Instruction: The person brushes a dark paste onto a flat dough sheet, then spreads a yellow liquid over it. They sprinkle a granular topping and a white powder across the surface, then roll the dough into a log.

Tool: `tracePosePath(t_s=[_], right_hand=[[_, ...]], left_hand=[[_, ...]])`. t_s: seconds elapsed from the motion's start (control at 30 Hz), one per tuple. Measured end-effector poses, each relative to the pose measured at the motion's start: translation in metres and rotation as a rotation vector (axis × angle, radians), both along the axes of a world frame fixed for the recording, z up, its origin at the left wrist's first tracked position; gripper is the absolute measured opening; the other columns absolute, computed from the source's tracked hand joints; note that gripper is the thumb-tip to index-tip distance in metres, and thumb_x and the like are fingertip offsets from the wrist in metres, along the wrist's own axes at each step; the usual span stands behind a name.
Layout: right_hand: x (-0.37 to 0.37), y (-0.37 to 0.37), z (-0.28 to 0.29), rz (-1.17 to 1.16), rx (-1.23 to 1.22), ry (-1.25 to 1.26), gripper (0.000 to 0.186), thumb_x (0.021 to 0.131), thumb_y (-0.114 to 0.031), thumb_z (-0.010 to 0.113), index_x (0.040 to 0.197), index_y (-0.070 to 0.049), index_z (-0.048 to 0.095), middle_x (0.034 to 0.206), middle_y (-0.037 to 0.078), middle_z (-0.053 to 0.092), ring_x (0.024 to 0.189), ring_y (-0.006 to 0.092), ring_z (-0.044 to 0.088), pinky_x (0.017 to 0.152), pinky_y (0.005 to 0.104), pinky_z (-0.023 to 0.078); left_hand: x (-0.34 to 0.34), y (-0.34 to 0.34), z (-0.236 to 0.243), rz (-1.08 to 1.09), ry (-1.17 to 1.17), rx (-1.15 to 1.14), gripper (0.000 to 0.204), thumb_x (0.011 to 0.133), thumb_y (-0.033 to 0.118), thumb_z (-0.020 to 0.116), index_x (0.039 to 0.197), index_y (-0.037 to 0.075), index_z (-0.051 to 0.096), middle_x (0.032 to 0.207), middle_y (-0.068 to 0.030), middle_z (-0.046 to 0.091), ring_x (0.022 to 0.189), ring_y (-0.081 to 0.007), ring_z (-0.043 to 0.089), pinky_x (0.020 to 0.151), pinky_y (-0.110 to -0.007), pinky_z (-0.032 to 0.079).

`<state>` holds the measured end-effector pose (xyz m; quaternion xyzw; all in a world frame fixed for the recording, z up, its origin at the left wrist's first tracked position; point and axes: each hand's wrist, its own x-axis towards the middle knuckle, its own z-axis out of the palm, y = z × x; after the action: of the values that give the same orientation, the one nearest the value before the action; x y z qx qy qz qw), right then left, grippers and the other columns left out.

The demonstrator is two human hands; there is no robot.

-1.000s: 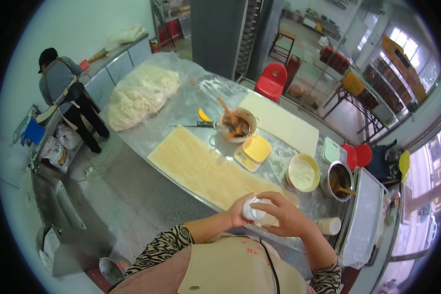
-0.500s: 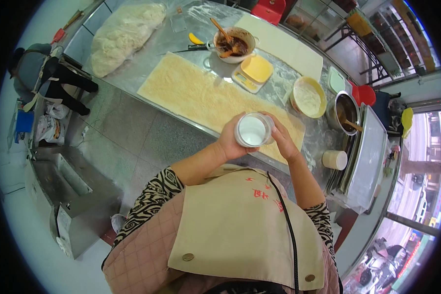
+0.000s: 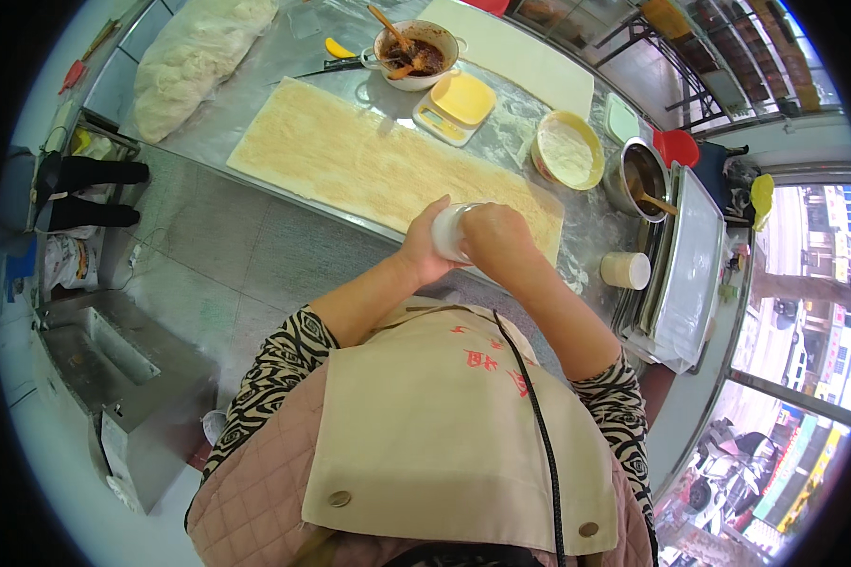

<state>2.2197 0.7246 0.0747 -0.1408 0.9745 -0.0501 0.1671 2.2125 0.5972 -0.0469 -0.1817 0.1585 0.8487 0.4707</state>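
Observation:
My left hand [image 3: 424, 248] is wrapped around a white jar [image 3: 446, 231] in front of me. My right hand [image 3: 492, 236] covers the jar's top, its fingers curled and hidden, so what they grip is unclear. Just beyond both hands lies a long rolled-out sheet of pale dough [image 3: 350, 151] dusted with tan crumbs, along the near edge of the steel table [image 3: 227, 142]. A cream cylindrical container [image 3: 624, 270] stands to the right of my hands, and a yellow bowl of flour [image 3: 565, 149] farther back.
At the back sit bagged dough [image 3: 194, 66], a pot of brown filling [image 3: 416, 61], a kitchen scale [image 3: 454, 109] and a second sheet [image 3: 501, 47]. At right, a steel bowl [image 3: 633, 184] adjoins stacked trays [image 3: 681, 274]. A co-worker's dark-trousered legs [image 3: 95, 175] show at far left.
My right hand has moved from the jar's side onto its top, covering the opening seen half a second ago. The view has tilted down since one second ago.

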Motion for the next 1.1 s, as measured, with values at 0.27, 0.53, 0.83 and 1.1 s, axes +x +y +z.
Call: tracePosePath(t_s=[0.27,0.53,0.83,1.1], right_hand=[[0.017,0.06,0.007,-0.248,-0.599,0.058,0.018,0.091,-0.012,0.074,0.105,-0.002,0.08,0.089,0.015,0.078,0.07,0.0185,0.075,0.066,0.0307,0.057],[0.031,0.175,0.04,-0.618,-0.307,0.046,0.021,0.098,-0.007,0.066,0.115,0.002,0.076,0.091,0.011,0.078,0.076,0.0138,0.076,0.065,0.0267,0.057],[0.013,0.206,0.018,-0.493,-0.267,0.258,0.031,0.092,-0.004,0.058,0.118,-0.001,0.074,0.094,0.022,0.075,0.08,0.0279,0.077,0.075,0.0365,0.058],[0.034,0.205,0.01,-0.346,-0.265,0.032,0.035,0.1,-0.004,0.055,0.132,0.0,0.068,0.1,0.016,0.075,0.079,0.0201,0.075,0.067,0.0321,0.058]], left_hand=[[0.008,0.0,-0.013,-0.001,-0.066,-0.067,0.059,0.099,0.062,0.05,0.134,0.016,0.063,0.129,-0.0102,0.069,0.111,-0.0323,0.069,0.078,-0.053,0.059],[0.001,-0.041,-0.028,0.12,-0.071,-0.214,0.05,0.099,0.058,0.054,0.129,0.019,0.064,0.122,-0.0087,0.068,0.107,-0.0323,0.065,0.074,-0.048,0.059],[0.004,-0.067,-0.041,0.177,-0.084,-0.218,0.054,0.098,0.059,0.054,0.132,0.017,0.062,0.127,-0.0096,0.067,0.11,-0.0319,0.065,0.079,-0.05,0.059],[0.019,-0.092,-0.037,0.223,-0.095,-0.21,0.052,0.098,0.059,0.053,0.129,0.019,0.064,0.125,-0.009,0.068,0.11,-0.0307,0.065,0.078,-0.05,0.059]])
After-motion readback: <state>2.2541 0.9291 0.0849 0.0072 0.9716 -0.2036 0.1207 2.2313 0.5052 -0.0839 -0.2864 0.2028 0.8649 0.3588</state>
